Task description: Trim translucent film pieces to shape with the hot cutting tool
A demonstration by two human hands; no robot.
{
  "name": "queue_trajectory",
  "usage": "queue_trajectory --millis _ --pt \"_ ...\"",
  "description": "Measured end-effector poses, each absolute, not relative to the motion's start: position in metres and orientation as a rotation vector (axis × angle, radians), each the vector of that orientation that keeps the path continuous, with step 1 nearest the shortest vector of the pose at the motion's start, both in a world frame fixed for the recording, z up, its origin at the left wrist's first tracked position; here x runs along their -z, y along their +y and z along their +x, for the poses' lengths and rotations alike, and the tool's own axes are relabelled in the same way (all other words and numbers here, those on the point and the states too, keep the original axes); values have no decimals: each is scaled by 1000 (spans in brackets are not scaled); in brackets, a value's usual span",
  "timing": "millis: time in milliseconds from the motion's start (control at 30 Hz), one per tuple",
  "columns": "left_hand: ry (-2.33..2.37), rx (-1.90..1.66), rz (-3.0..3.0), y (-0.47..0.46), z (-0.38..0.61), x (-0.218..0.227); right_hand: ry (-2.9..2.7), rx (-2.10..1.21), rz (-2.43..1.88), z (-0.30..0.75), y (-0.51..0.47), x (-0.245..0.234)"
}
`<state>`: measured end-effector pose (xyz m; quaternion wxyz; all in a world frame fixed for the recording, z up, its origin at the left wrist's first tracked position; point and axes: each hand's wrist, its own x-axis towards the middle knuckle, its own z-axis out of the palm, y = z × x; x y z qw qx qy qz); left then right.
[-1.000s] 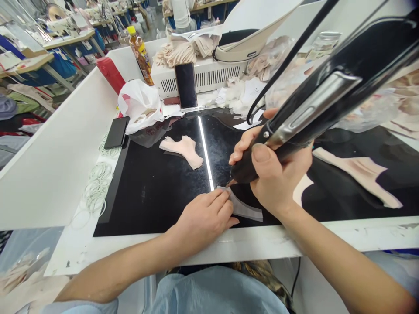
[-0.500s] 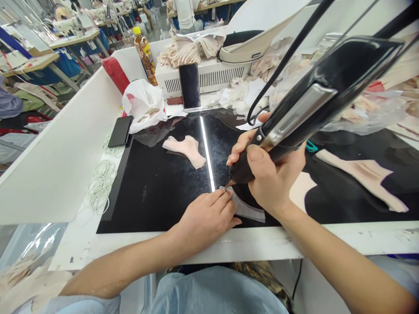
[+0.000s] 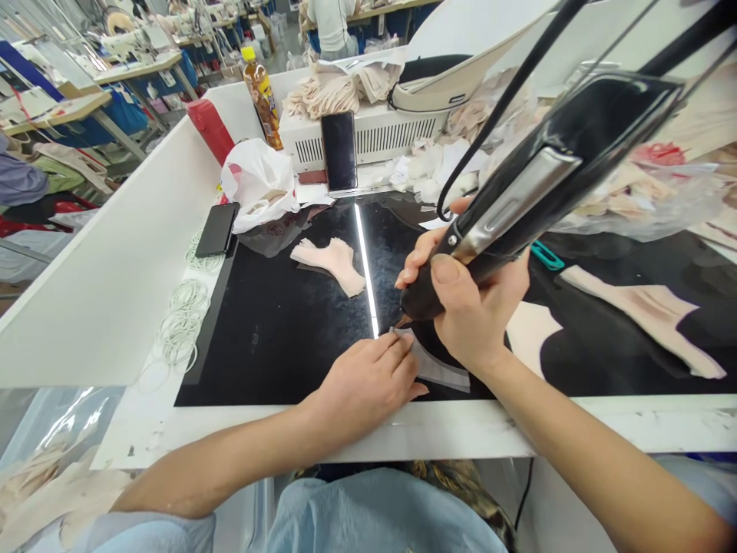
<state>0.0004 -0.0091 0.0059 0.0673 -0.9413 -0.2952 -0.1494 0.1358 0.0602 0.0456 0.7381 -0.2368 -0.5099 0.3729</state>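
My right hand [image 3: 469, 307] is wrapped round a bulky black corded hand tool [image 3: 518, 192] with a long silver lever and a narrow tip pointing down. That tip meets the end of a curved, sheer grey strip [image 3: 441, 369] lying on the black work surface [image 3: 276, 346]. With fingers bent together, my left hand [image 3: 371, 384] pins the strip's left end right beside the tip; its thumb sticks out to the right. Under my right wrist lies a pale pink fabric piece [image 3: 533, 334]. Two more pink cut pieces lie apart, one left [image 3: 334, 265] and one right [image 3: 645, 307].
At left are pale green rings [image 3: 181, 322], a phone [image 3: 217, 230] and a white plastic bag [image 3: 259, 184]. Another phone [image 3: 339, 150] leans on a vented white box [image 3: 391, 134]. Bagged fabric scraps [image 3: 639, 192] and a teal clip [image 3: 546, 255] are at right. The tool's cord [image 3: 495, 115] hangs from above.
The view has shifted slightly. Both hands, the tool and the grey strip keep nearly the same places relative to each other.
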Motion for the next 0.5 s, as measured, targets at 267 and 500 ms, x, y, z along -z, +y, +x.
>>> queue_trajectory --millis 267,500 --pt "-899 386 -2882 -9 -3 -9 -1135 -700 -607 165 41 -57" --pt "-874 393 -2864 -8 -3 -9 -1195 -786 -656 196 10 -55"
